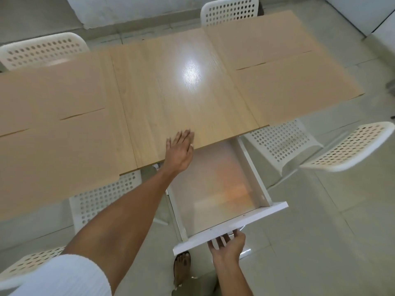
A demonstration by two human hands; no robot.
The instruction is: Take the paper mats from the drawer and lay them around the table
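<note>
Several tan paper mats lie on the light wooden table (181,99): two at the left end (53,88) (59,159) and two at the right end (256,41) (299,90). A white drawer (254,174) stands pulled out from under the table's near edge, and its pale bottom shows nothing inside. My left hand (180,150) rests flat on the table edge just above the drawer, fingers straight, holding nothing. My right hand (228,245) is under the drawer front (230,226), with its fingers hooked on the lower edge.
White perforated chairs stand around the table: far left (42,51), far middle (230,11), near right (282,144), right (348,146) and one tucked under the near left (102,197). My sandalled foot (181,268) stands on the tiled floor below the drawer.
</note>
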